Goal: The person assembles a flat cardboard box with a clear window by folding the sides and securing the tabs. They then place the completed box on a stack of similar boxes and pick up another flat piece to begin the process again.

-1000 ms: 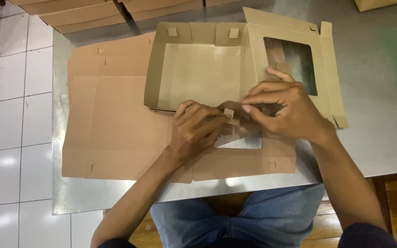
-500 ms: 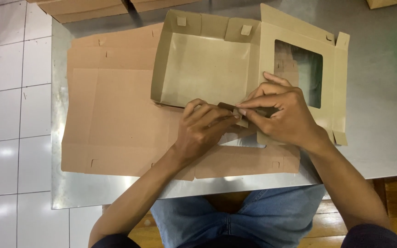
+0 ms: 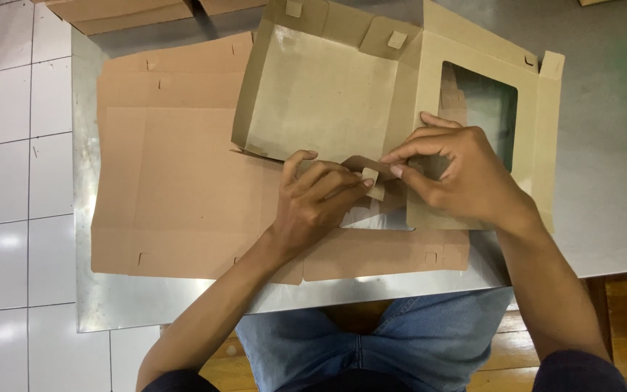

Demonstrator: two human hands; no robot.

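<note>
— Since the earlier frame the box has slid up and rightward in my view, and both my hands have closed in on its near wall. Log it.

— Logged. What does each grip hold?

— My left hand (image 3: 318,197), grip narrow, fingers curled over the folded near wall flap (image 3: 361,165), pressing it down so it keeps its crease. My right hand (image 3: 462,174), grip narrow too, thumb and forefinger pinching at the small locking tab (image 3: 374,181) just left of its fingertips.

— Where's the box relative to that pinch?

— The kraft cardboard box (image 3: 321,94) opens away from the pinch, far side, its floor flat and walls half raised. The lid panel with the clear window (image 3: 484,109) lies just beyond my right knuckles, spread flat so it stays out of the fold.

— Underneath?

— A flat cardboard blank (image 3: 175,181) spreads left of my left grip, on the steel counter (image 3: 604,181). More cardboard (image 3: 117,11) stacked at the far edge.
</note>
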